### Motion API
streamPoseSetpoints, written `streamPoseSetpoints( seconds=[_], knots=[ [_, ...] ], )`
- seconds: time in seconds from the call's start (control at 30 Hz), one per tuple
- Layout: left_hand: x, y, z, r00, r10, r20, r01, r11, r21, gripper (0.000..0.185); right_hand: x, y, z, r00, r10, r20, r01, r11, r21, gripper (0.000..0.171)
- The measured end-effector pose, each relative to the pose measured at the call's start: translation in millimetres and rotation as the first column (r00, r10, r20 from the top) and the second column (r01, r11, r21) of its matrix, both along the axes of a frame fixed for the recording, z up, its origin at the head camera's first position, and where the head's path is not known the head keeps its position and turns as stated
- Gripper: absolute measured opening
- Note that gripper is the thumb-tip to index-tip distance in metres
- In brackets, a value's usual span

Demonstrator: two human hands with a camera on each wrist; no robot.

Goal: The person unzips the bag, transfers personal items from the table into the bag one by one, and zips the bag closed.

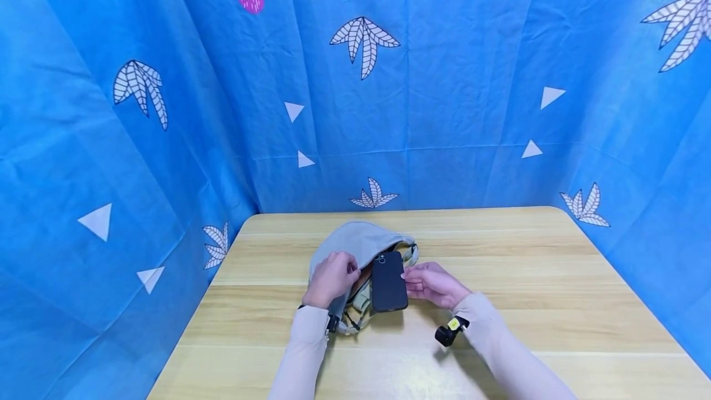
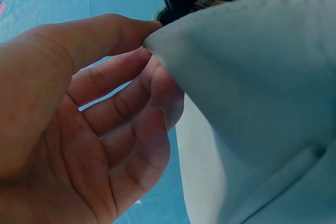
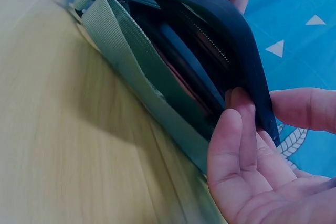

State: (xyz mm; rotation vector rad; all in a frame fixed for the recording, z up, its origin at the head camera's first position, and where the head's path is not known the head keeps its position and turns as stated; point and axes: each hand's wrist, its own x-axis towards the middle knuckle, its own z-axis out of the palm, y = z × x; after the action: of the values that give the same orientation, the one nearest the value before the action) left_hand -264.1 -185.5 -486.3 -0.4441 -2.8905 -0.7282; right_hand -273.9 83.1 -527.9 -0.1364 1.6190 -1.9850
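Observation:
A light grey-green bag (image 1: 355, 241) lies on the table with its zipped mouth spread apart. My left hand (image 1: 332, 278) pinches the edge of the bag's opening between thumb and fingers; the left wrist view shows the pale fabric (image 2: 252, 77) drawn to a point there. Held in my right hand (image 1: 436, 284) is a black smartphone (image 1: 389, 283), its camera end towards the bag's mouth. In the right wrist view the thumb is on one face of the phone (image 3: 231, 30) and fingers are on the other. Inside the bag, dark items show, too shadowed to name.
The bag's webbing strap (image 3: 126, 61) and buckle (image 1: 352, 320) hang at its near side on the wooden table (image 1: 533, 301). A blue patterned curtain (image 1: 455, 79) encloses the back and sides. A small black wrist camera (image 1: 447, 333) is strapped to the right wrist.

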Motion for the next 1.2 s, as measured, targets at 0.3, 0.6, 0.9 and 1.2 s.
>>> streamPoseSetpoints(
  seconds=[0.3, 0.6, 0.9, 1.2],
  knots=[
    [-0.9, -0.5, 2.0, 1.0, -0.003, -0.013, 0.003, 1.0, 0.0, 0.009, -4.1, -11.1, 3.6, 1.0, -0.024, 0.008, 0.024, 1.0, -0.013, 0.009],
    [-1.8, -0.8, 1.1, 1.0, 0.002, -0.019, -0.002, 1.0, -0.009, 0.009, -5.8, -18.7, 4.4, 0.999, -0.042, 0.019, 0.042, 0.999, -0.03, 0.011],
    [-2.5, -0.8, 0.4, 1.0, 0.003, -0.021, -0.003, 1.0, -0.008, 0.009, -6.1, -25.1, 1.9, 0.996, -0.086, 0.011, 0.086, 0.995, -0.055, 0.01],
    [-2.9, 0.4, 0.7, 1.0, 0.012, -0.006, -0.012, 1.0, -0.012, 0.009, -6.9, -37.6, -1.4, 0.989, -0.149, 0.017, 0.15, 0.987, -0.053, 0.006]
  ],
)
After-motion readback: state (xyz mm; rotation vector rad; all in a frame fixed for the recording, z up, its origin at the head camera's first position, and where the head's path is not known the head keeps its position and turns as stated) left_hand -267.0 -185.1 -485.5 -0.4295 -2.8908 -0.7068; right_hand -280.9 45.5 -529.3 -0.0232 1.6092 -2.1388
